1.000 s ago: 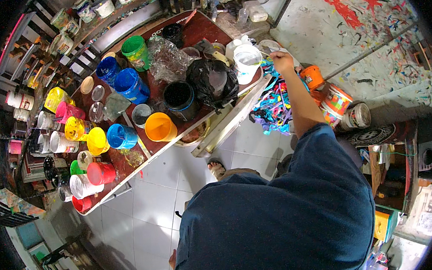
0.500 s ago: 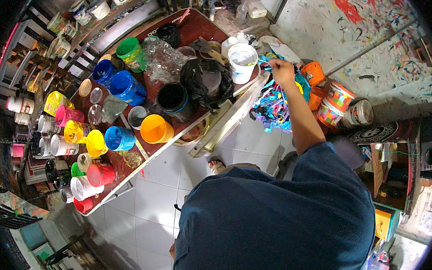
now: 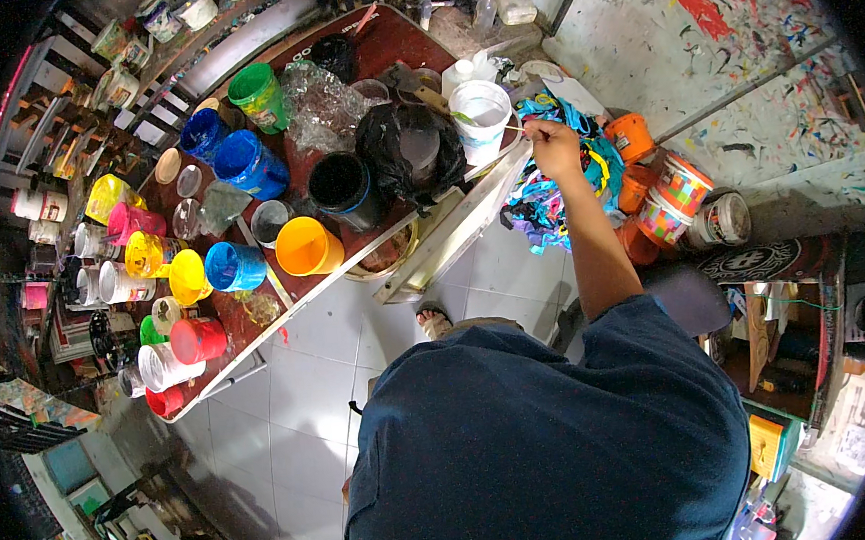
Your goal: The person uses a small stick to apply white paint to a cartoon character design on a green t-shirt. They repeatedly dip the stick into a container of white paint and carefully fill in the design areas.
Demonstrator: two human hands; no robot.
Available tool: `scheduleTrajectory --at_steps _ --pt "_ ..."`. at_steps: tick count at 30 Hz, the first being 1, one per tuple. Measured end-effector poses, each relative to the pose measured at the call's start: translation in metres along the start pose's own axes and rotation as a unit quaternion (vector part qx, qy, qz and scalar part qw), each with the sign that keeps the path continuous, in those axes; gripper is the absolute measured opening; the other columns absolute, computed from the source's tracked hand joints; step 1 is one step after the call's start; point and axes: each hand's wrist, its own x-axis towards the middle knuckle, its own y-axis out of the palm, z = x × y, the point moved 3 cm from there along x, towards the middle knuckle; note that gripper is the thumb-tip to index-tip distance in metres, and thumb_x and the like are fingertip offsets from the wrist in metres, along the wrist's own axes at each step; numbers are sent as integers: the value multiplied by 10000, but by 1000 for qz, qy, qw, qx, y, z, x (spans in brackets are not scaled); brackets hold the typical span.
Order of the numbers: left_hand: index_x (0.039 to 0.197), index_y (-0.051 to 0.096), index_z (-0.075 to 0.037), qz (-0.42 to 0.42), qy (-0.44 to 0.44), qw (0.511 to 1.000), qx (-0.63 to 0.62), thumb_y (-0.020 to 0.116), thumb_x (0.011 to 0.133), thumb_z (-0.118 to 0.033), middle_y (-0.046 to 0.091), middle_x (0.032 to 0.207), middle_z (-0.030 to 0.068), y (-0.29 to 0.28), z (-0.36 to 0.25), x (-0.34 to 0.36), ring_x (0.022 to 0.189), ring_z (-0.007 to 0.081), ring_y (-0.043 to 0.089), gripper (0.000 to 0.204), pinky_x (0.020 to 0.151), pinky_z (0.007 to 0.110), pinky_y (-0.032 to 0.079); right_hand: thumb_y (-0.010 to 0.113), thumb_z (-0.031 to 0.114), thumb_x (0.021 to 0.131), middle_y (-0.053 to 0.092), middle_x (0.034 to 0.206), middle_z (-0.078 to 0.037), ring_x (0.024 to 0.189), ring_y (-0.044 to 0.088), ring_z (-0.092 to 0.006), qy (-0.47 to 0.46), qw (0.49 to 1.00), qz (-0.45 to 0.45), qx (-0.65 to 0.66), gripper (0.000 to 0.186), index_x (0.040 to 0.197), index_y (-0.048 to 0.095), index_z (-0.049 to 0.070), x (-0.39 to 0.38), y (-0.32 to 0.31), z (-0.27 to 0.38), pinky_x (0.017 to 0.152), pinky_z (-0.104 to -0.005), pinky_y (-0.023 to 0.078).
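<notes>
My right hand (image 3: 552,149) is closed in a pinch on a thin stick with a green end (image 3: 463,118). The stick reaches left over the mouth of a white bucket (image 3: 481,148), its green end at the far rim. What kind of tool it is cannot be made out. The bucket stands at the right corner of a dark red table (image 3: 377,48). Under and beside this hand lies a heap of blue, black and yellow cloth strips (image 3: 573,195). Of my left side, only a sliver of skin (image 3: 346,491) shows beside my dark blue shirt; its fingers are hidden.
Open paint buckets crowd the table, among them an orange one (image 3: 309,247), a black one (image 3: 344,188) and a blue one (image 3: 250,164). A black plastic bag (image 3: 410,151) lies beside the white bucket. Orange buckets (image 3: 629,143) stand right of the cloth. A pale wooden beam (image 3: 459,223) juts from the table edge.
My right hand has moved slightly left and nearer to me, toward the white bucket. The green-ended stick now shows over the bucket's mouth.
</notes>
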Motion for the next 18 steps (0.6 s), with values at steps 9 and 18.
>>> scheduleTrajectory --at_steps 9,18 --pt "1039 708 -16 8 -2 1000 5 688 980 -372 701 877 61 7 4 -4 747 169 644 362 645 341 497 678 85 867 748 916 -169 836 727 -314 22 999 14 -26 130 946 779 66 -20 8 20 782 -383 562" --pt "1039 709 -13 12 2 1000 10 687 980 -374 702 878 64 6 7 -7 752 172 647 366 653 341 502 692 84 844 749 916 -174 813 728 -310 41 998 -46 13 134 941 778 51 -35 4 13 764 -387 564"
